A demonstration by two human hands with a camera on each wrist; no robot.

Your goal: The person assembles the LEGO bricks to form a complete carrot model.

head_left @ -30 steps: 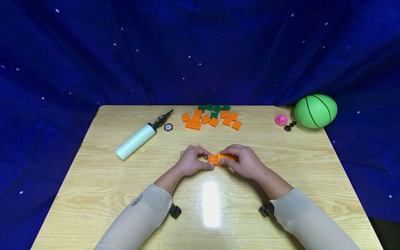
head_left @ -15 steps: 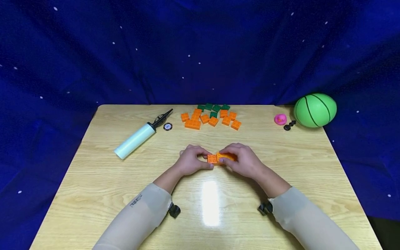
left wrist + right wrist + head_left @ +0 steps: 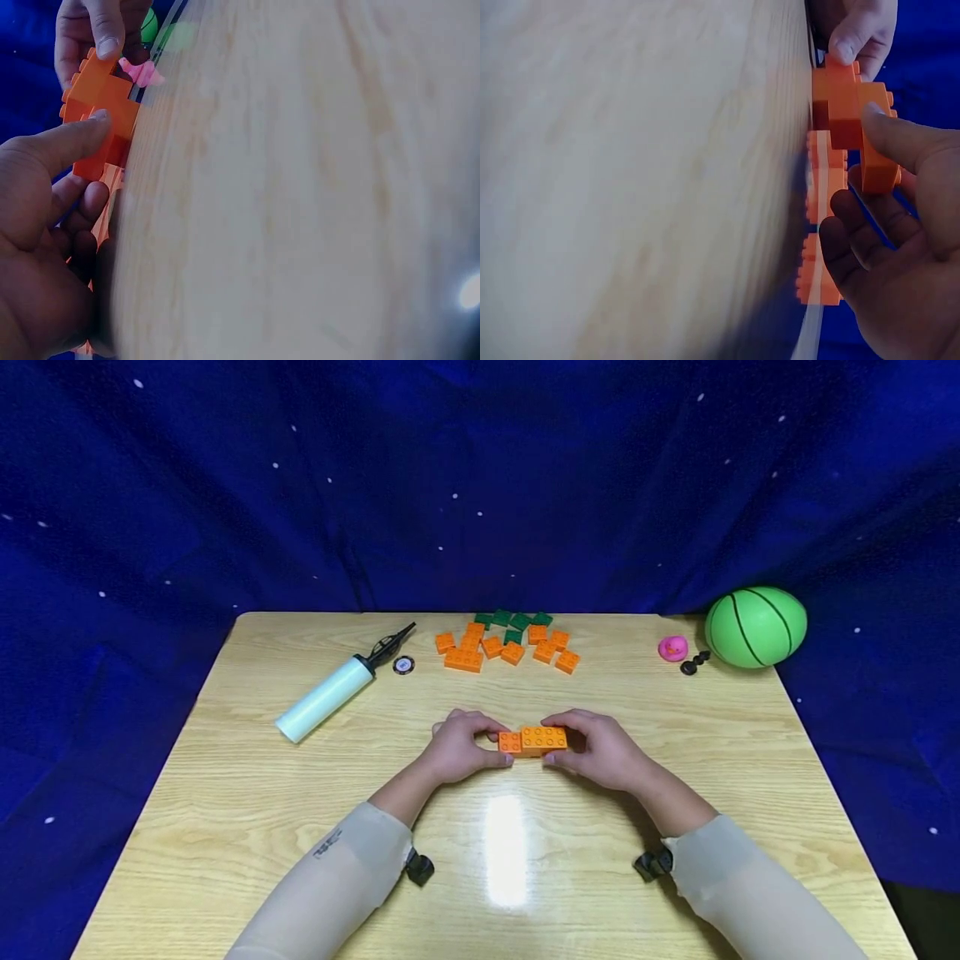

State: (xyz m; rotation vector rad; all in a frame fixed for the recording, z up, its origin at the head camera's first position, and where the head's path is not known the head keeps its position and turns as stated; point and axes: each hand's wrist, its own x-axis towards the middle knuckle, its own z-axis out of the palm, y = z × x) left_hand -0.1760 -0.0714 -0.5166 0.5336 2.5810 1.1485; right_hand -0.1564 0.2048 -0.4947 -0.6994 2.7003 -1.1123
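Observation:
Several joined orange toy building bricks (image 3: 543, 739) form a stepped block at the middle of the table, in front of the person. My left hand (image 3: 463, 747) pinches its left end, thumb on the near side and fingers behind. At the right end, my right hand (image 3: 600, 750) holds the upper, lighter orange brick between thumb and fingertips. That brick's studs show between the hands. From the right wrist view, my right thumb presses the side of the upper brick (image 3: 877, 161), which overhangs the layer below. The left wrist view shows my left thumb on a lower brick (image 3: 94, 154).
Loose orange bricks (image 3: 463, 660) and green bricks (image 3: 513, 637) lie along the back of the table. A hand pump (image 3: 326, 697) and a round chip (image 3: 403, 665) are at left. A pink rubber duck (image 3: 673, 648), a small black object (image 3: 690, 667) and a green ball (image 3: 756, 627) stand at back right.
My right hand has shifted right along the upper brick, its fingers now at the brick's near and far sides, uncovering its studs. My left hand keeps its hold in place.

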